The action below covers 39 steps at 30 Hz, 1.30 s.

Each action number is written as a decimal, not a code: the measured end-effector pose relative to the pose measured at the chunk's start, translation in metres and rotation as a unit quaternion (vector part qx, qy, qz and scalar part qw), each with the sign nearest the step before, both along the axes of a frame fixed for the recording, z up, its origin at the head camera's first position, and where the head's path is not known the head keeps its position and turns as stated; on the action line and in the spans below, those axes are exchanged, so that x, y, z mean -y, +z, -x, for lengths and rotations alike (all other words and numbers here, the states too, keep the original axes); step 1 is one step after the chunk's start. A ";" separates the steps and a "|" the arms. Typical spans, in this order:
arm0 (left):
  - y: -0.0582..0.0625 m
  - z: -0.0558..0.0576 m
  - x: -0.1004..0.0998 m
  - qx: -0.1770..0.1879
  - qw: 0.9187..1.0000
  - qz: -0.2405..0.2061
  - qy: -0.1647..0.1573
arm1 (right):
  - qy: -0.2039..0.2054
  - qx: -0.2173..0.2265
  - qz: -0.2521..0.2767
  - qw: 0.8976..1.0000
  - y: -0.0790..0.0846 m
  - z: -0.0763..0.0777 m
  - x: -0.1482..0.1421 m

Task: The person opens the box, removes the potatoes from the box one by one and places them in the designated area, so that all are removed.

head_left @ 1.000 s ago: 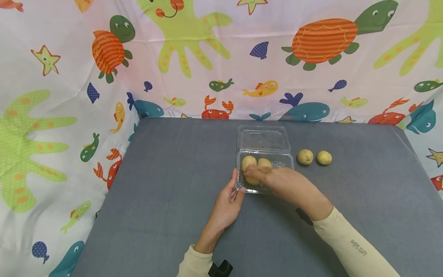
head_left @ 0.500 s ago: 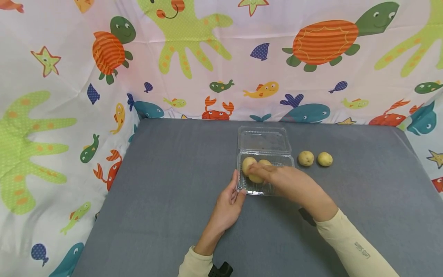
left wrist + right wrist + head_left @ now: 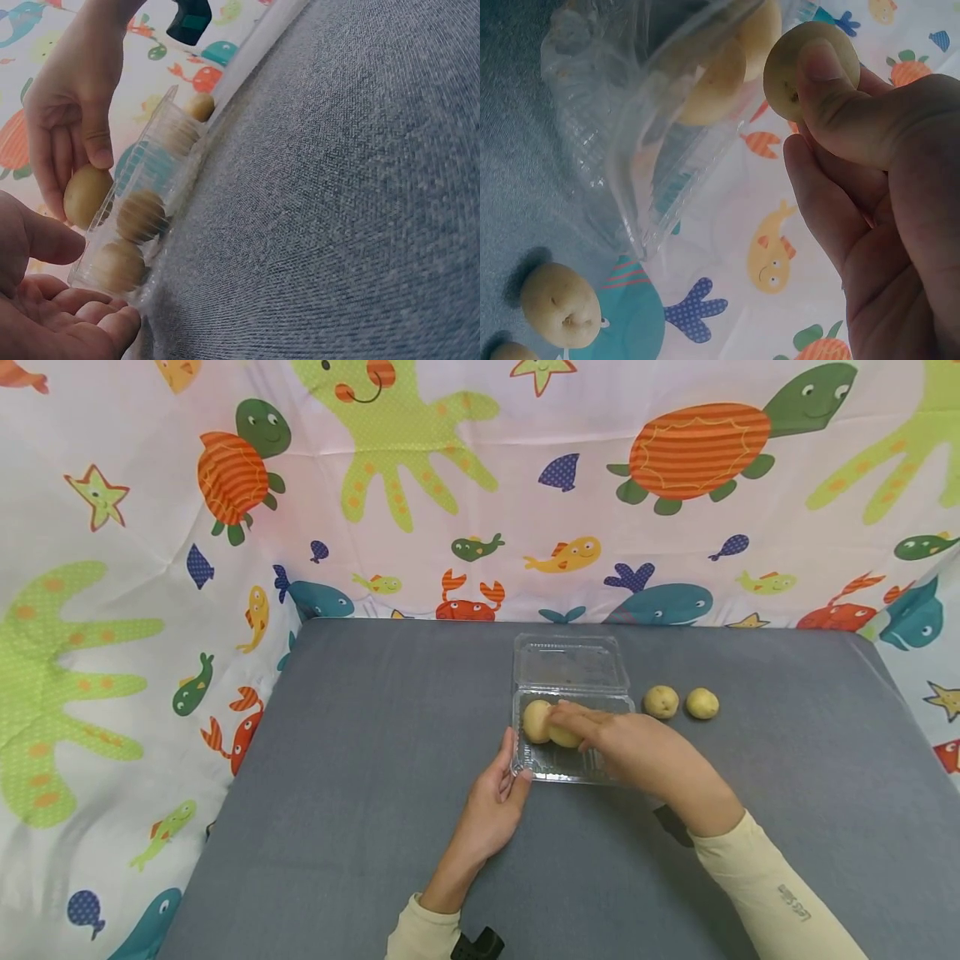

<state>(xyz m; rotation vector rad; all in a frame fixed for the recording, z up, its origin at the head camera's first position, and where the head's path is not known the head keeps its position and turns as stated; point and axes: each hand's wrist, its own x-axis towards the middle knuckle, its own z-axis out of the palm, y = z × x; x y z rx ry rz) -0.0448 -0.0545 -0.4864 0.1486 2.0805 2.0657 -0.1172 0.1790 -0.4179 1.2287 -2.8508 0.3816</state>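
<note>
A clear plastic clamshell container (image 3: 558, 768) sits on the grey table with its lid (image 3: 570, 660) folded open toward the back. My left hand (image 3: 487, 810) grips its near left corner, thumb by the rim and fingers along the outside. My right hand (image 3: 652, 752) is over the container, pinching a potato (image 3: 780, 71) between thumb and fingers. In the left wrist view, this potato (image 3: 88, 196) shows level with the upper rim. Two other potatoes lie inside, one at the left (image 3: 536, 721) and one beside it (image 3: 140, 215), the latter partly covered by my right hand in the head view.
Two loose potatoes, one larger (image 3: 661, 702) and one smaller (image 3: 702, 703), lie right of the container. A cloth printed with sea animals (image 3: 420, 568) hangs behind the grey table (image 3: 375, 735) and along its left side.
My right hand has shifted slightly right and toward the back, and the potato at its fingertips has moved the same way. The left hand stays at the container's corner.
</note>
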 end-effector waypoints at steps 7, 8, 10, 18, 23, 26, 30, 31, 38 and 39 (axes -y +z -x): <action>-0.001 0.001 -0.002 -0.009 1.000 0.003 -0.001 | -0.002 -0.005 0.010 1.000 0.002 0.001 -0.007; -0.001 0.001 -0.003 -0.009 1.000 0.002 0.000 | -0.004 -0.003 0.010 1.000 0.002 0.002 -0.008; -0.001 0.001 -0.003 -0.006 1.000 0.002 0.003 | -0.009 -0.002 0.009 1.000 0.002 0.002 -0.011; -0.001 0.001 -0.004 -0.005 1.000 0.008 0.006 | -0.029 0.015 0.015 0.999 0.006 0.003 -0.021; -0.001 0.002 -0.004 -0.006 1.000 0.012 0.010 | -0.034 0.005 0.009 0.999 0.010 0.003 -0.029; 0.000 0.003 -0.004 -0.011 1.000 0.014 0.010 | -0.047 0.002 0.017 0.999 0.012 0.004 -0.034; 0.000 0.003 -0.005 -0.010 1.000 0.017 0.010 | -0.064 0.004 0.020 0.998 0.012 0.003 -0.039; 0.001 0.002 -0.005 -0.009 1.000 0.018 0.011 | -0.064 0.002 0.017 0.998 0.012 0.003 -0.040; 0.001 0.000 -0.003 -0.006 1.000 0.017 0.008 | -0.060 -0.014 0.029 0.998 0.009 0.005 -0.047; 0.001 -0.001 -0.003 -0.007 1.000 0.017 0.008 | -0.058 -0.015 0.031 0.998 0.008 0.005 -0.048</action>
